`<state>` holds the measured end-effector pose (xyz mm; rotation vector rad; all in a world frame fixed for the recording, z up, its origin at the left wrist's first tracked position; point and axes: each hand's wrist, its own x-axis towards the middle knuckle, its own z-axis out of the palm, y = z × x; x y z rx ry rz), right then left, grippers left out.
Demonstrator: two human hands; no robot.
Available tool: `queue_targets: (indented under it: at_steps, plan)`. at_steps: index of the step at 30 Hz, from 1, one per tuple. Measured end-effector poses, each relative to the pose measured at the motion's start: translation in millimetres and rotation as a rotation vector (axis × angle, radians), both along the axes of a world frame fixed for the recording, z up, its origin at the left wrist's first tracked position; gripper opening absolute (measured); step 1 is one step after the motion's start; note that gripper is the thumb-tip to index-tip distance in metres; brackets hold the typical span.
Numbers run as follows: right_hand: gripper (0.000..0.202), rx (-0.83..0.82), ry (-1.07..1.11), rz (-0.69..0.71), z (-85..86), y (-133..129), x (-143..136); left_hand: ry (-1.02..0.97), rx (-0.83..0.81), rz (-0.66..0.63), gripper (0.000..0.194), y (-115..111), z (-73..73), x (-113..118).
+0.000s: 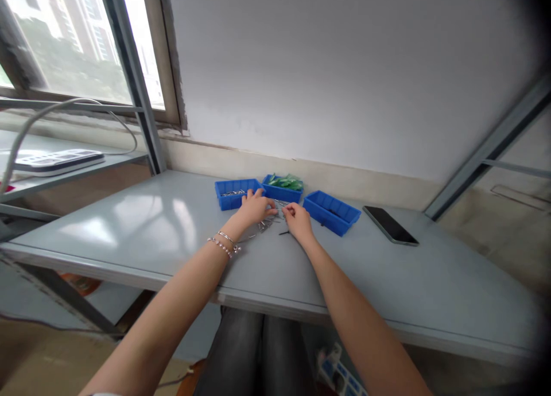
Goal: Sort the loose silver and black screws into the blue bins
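My left hand (255, 208) is spread beside a blue bin (230, 203) that contains small silvery metal pieces. Its fingers are apart near the bin's right end, with the thumb side over loose thin metal pieces (263, 226) on the table. Close by on the right, my right hand (300, 221) has thumb and fingertips pinched together; whatever is between them is too small to name. A short dark rod-like piece (284, 233) lies just below that hand. Behind both hands stands another blue bin (279, 194), filled with green packets (287, 181).
A third blue bin (326, 220) with a few dark items sits right of my right hand. Farther right lies a phone (391, 226). Grey metal posts (148, 138) rise at both ends of the table (142, 235). A white device (60, 162) rests on a left side shelf.
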<state>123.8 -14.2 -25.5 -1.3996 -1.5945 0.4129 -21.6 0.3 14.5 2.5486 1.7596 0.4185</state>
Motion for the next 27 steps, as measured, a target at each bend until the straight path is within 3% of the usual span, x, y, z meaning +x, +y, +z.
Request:
queue_targets:
  at_steps: [16,21,24,27]
  plan:
    - [0.008,-0.045,-0.044,-0.002,5.0,-2.7,-2.7,-0.052,-0.011,0.007,0.022,0.5,0.1,0.9]
    - [0.014,0.056,-0.216,-0.172,2.9,-1.2,3.6,-0.094,0.045,0.025,0.022,3.5,-2.7,0.9]
    - [0.019,0.004,-0.266,-0.274,4.3,-3.5,6.3,-0.121,0.086,0.003,0.024,9.6,-5.5,-1.3]
    - [0.023,-0.055,-0.289,-0.279,6.7,-6.9,6.8,-0.151,0.15,-0.025,0.023,15.9,-7.4,-5.0]
